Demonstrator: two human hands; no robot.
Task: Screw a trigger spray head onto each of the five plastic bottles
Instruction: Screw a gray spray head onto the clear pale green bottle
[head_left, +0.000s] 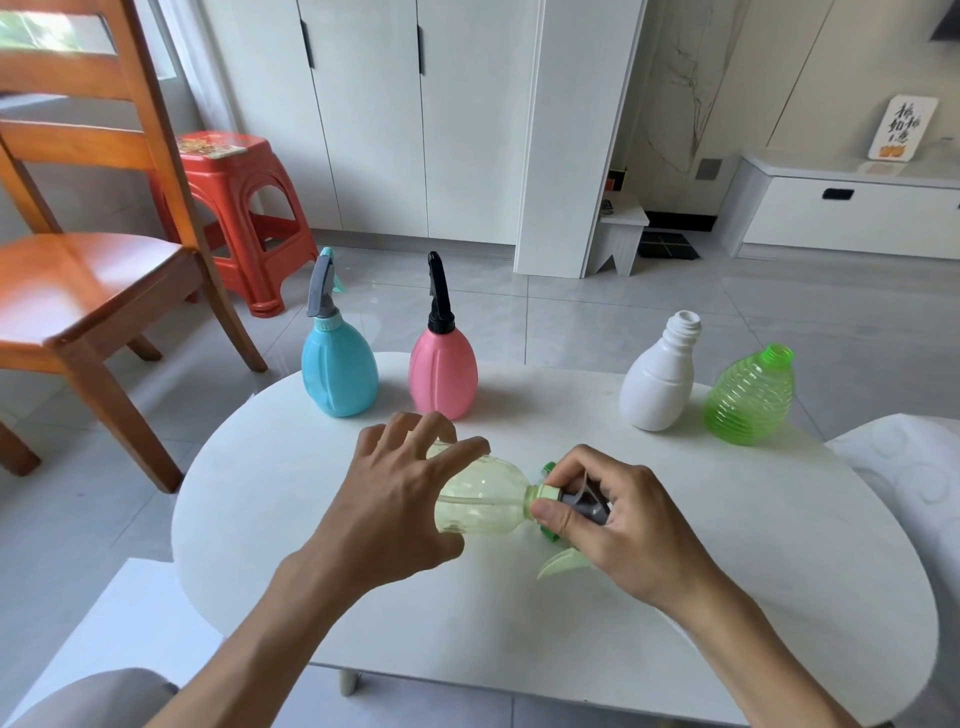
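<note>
A pale yellow-green clear bottle (480, 501) lies sideways above the white table (519, 613), neck pointing right. My left hand (395, 499) wraps its body. My right hand (608, 514) pinches the collar of a grey and green trigger spray head (582, 501) sitting at the bottle's neck; its light green trigger (563, 564) sticks out below. At the back stand a blue bottle (340, 371) with a grey head and a pink bottle (442, 371) with a black head. A white bottle (660, 379) and a green ribbed bottle (750, 397) stand with bare necks.
A wooden chair (88, 270) and a red plastic stool (244, 208) stand to the left of the table. White cabinets (415, 119) line the far wall. A white cushion (914, 467) lies beside the table's right edge.
</note>
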